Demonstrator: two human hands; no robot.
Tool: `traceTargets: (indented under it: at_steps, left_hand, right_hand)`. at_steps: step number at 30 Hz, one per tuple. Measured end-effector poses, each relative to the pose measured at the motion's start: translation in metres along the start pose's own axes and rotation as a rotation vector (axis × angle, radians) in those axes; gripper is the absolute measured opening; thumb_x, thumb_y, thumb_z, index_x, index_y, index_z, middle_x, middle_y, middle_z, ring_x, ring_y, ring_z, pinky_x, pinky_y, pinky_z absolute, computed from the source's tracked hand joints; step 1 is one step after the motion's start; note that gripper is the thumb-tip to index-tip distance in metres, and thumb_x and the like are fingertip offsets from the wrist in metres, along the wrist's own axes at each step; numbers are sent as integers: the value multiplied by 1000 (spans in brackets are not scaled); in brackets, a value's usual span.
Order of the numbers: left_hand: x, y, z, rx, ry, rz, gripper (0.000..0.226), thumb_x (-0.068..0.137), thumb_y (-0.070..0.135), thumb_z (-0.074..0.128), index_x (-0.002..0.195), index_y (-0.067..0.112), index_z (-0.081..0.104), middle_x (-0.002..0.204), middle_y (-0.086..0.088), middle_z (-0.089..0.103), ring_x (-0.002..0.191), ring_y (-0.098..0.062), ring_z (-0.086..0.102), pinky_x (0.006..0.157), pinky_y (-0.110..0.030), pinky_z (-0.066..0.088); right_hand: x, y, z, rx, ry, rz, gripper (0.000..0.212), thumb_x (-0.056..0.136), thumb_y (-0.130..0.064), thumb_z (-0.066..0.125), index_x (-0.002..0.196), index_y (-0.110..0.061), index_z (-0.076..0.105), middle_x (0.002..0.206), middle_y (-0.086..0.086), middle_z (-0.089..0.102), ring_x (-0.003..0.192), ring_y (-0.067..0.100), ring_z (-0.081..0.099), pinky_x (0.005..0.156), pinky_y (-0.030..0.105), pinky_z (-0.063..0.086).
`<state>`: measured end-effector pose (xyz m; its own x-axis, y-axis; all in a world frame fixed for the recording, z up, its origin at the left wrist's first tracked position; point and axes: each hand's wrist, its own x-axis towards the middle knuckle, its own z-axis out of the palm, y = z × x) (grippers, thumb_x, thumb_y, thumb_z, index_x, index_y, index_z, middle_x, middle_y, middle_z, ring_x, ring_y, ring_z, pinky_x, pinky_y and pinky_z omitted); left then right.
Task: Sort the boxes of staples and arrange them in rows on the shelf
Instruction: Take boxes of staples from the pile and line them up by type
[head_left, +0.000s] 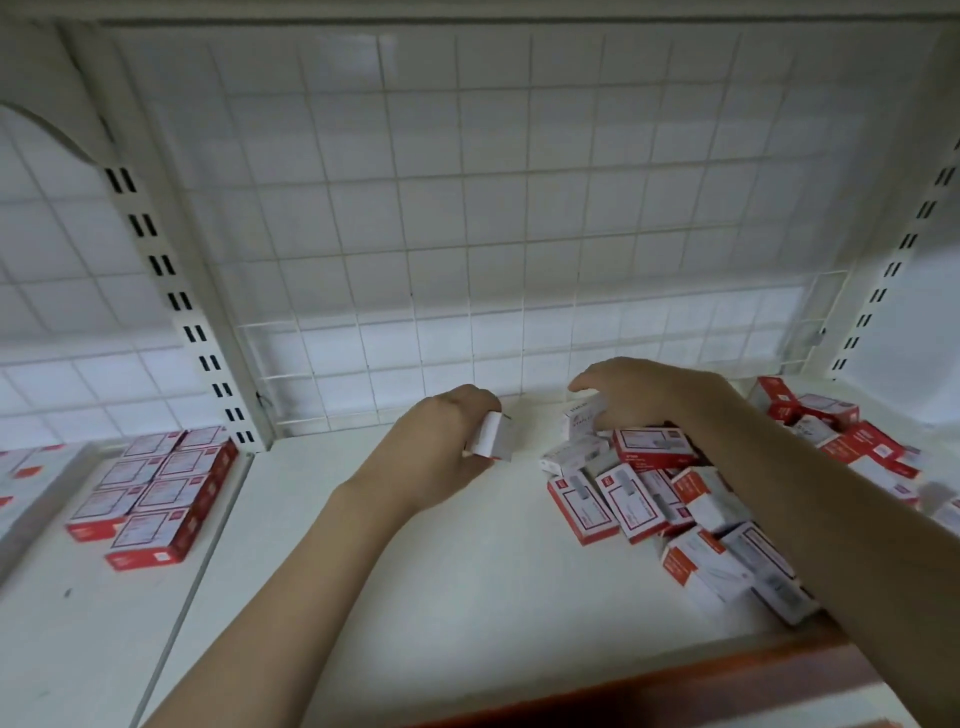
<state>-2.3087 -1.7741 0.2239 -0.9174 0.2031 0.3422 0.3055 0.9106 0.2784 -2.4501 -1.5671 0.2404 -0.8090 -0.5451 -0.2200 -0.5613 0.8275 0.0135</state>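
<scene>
White shelf (415, 561) across the whole view, wire grid (467, 218) standing behind it, slotted uprights (176, 291) at either side. Both bare arms are in, reaching toward the back.

Left hand (441, 441) sits mid-shelf, fingers curled round one small white box (494, 439), held on its edge just above the surface, close to the foot of the grid. That box stands apart from everything else, bare shelf on all sides of it.

Right hand (639, 395) is over at the far end of the heap (675, 499), fingers bent down and spread over a white box (584, 415) at the pile's back corner. Fingertips are on it, thumb side tucked under; whether it is properly gripped or only touched, cannot tell from this angle. The forearm lies across the pile and hides its middle.

The heap itself is a jumble: red-and-white boxes tipped every way, some face up, some on their sides, leaning on each other, running from the right hand down toward the shelf's front edge. More loose boxes (831, 421) lie beyond the arm, at the right end near the upright.

Over on the neighbouring bay to the left, past the upright, neat rows (156, 493) of red-and-white boxes lie flat, side by side and touching. A red-brown strip (675, 691) runs along the front edge at the bottom.
</scene>
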Motion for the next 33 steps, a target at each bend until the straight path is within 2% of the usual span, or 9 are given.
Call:
traceTargets:
  at_steps: [2, 4, 8, 13, 17, 21, 24, 28, 33]
  left_hand:
    - [-7, 0, 0, -12, 16, 1, 32, 80, 16, 66, 111, 14, 55, 106, 1, 58, 90, -20, 55, 77, -33, 45]
    - [-12, -1, 1, -19, 23, -1, 31, 81, 17, 66, 111, 15, 56, 103, 1, 57, 87, -19, 54, 76, -33, 45]
    - [-21, -2, 2, 6, 29, -7, 33, 81, 18, 64, 113, 16, 57, 101, 2, 54, 85, -18, 54, 74, -33, 46]
    - [-32, -5, 1, 93, 19, -17, 34, 72, 12, 69, 105, 10, 63, 89, -5, 51, 71, -27, 55, 67, -33, 46]
    - [-43, -12, -1, 246, 18, -53, 41, 65, 16, 73, 104, 10, 64, 89, -7, 49, 74, -30, 53, 67, -31, 33]
    - [-58, -21, -9, 261, -5, -121, 36, 73, 18, 67, 106, 8, 56, 101, -5, 46, 88, -25, 48, 74, -31, 35]
    - [-80, -40, -23, 151, 18, -176, 28, 76, 6, 60, 101, 0, 48, 105, -9, 47, 80, -27, 51, 63, -30, 33]
    - [-103, -58, -45, 172, 27, -199, 31, 77, 8, 60, 102, 0, 43, 97, -13, 52, 79, -28, 47, 60, -31, 31]
    - [-152, -101, -82, 319, 63, -118, 36, 64, 13, 71, 94, 1, 55, 83, -15, 63, 76, -35, 51, 65, -34, 37]
  right_hand:
    - [2, -3, 0, -12, -33, -17, 40, 83, -30, 57, 122, -28, 52, 121, -7, 56, 104, 15, 57, 91, 39, 46]
    - [4, -6, 0, -48, -51, -54, 8, 83, -29, 57, 91, -26, 59, 92, -5, 63, 77, 11, 60, 75, 31, 49]
    - [2, -11, 1, -118, -9, -93, 14, 87, -25, 55, 73, -25, 53, 75, -5, 59, 63, 10, 54, 59, 23, 39]
    - [-7, -22, 3, -95, 112, -154, 18, 92, -36, 51, 91, -20, 60, 87, -1, 65, 74, 16, 59, 71, 31, 48]
    - [-16, -45, 3, -46, 195, -243, 20, 94, -34, 49, 103, -21, 61, 93, -1, 65, 78, 16, 59, 71, 30, 46]
    - [-25, -80, 5, 28, 291, -329, 20, 92, -34, 51, 101, -21, 63, 88, -1, 65, 78, 17, 59, 71, 34, 48]
    - [-29, -120, 7, 64, 334, -369, 21, 91, -37, 52, 96, -21, 63, 84, -3, 64, 76, 17, 58, 68, 33, 45]
    - [-33, -157, 12, 101, 333, -374, 17, 90, -34, 53, 97, -23, 63, 86, -4, 63, 80, 17, 57, 67, 32, 42]
    - [-38, -223, 17, 160, 339, -361, 17, 89, -34, 52, 95, -22, 62, 87, -4, 64, 79, 17, 58, 67, 31, 43]
